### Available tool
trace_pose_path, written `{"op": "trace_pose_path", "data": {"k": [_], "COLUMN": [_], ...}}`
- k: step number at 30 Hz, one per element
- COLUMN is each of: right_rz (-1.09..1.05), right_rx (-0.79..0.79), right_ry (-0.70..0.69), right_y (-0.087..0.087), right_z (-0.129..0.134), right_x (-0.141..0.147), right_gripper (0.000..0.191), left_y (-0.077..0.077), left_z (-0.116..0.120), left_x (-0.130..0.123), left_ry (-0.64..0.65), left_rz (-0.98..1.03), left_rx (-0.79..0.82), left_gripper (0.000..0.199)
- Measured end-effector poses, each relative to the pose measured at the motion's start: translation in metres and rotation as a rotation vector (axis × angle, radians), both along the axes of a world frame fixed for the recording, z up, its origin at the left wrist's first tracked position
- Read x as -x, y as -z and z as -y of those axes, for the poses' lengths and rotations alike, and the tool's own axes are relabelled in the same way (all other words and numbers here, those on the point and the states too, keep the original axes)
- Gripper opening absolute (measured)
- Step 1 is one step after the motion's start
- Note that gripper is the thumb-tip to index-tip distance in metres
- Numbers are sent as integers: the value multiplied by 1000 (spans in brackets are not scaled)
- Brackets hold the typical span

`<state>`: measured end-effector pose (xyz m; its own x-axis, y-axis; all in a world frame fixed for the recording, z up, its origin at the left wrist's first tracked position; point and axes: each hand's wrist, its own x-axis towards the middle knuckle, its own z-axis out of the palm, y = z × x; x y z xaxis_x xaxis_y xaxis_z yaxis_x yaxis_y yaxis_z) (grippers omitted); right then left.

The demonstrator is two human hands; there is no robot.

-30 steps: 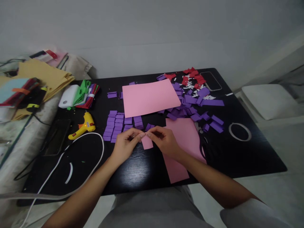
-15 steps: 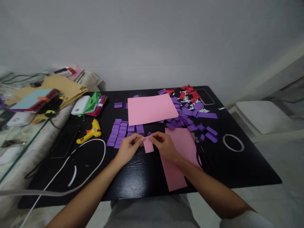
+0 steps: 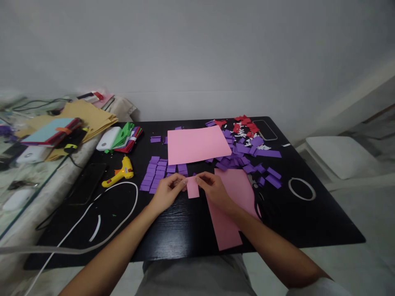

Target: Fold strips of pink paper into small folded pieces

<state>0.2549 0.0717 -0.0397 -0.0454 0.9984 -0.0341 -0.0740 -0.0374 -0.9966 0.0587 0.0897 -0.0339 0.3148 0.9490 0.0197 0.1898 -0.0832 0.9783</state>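
Between my two hands is a small pink paper piece (image 3: 193,188), hanging down from its upper edge. My left hand (image 3: 169,190) pinches its upper left corner, and my right hand (image 3: 213,189) pinches the upper right corner. Beyond them lies a large pink sheet (image 3: 197,144). Another pink sheet (image 3: 226,234) lies partly under my right forearm, with black-handled scissors (image 3: 259,197) at its right edge. Rows of folded purple pieces (image 3: 154,174) are just beyond my left hand. A heap of purple pieces (image 3: 237,158) lies beyond my right hand.
On the black table (image 3: 173,242) are a yellow glue gun (image 3: 121,172), a white cable (image 3: 135,199), a dark phone (image 3: 88,183) and a round ring (image 3: 301,189). Red scraps (image 3: 247,123) lie at the back right. A cluttered glass surface adjoins on the left.
The camera view has shifted slightly, so the table's far items appear a little lower. Both hands keep their pinch on the small pink piece, with barely any movement.
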Motion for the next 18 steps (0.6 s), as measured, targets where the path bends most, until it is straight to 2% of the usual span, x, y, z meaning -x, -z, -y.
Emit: {"op": "trace_pose_path", "data": {"k": [5,12,18], "right_rz": [-195,-99,-32], "right_rx": [53,-51,-12], "right_ry": [-84,-81,-19], "right_y": [-2,1,3], "right_z": [1,4,1], "right_x": [-1,0,0], "right_gripper": [34,24,25], "left_y": [0,-3,-5], "left_z": [-3,-3,-1], "left_x": [3,2,0], "left_ry": [-14,-7,0], "left_rz": [41,27,42], "left_rx": [47,28,-9], "left_gripper": [35,39,46]}}
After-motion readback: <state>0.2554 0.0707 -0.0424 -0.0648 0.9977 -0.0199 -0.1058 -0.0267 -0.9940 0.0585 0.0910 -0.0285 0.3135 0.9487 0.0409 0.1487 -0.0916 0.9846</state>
